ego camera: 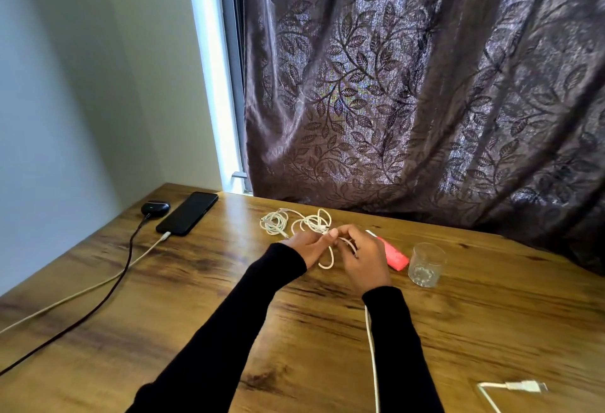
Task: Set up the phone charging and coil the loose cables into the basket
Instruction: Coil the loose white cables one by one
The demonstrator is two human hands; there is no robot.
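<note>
A plug (527,386) lies at 5 o'clock on the table (229,298). Left hand (309,244) and right hand (366,255) together pinch a white cable (327,262); phone (187,213) at 10 o'clock.

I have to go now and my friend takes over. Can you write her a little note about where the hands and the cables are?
Hands: left hand and right hand both pinch the white cable mid-table, looping it.
Things: phone lies far left with a white charging cable plugged in. A black cable runs to the earbud case. Another white coil sits behind the hands. A loose plug end lies near right.
Done: phone is plugged in.
Left: finish coiling; no basket is in view, so find it.
</note>
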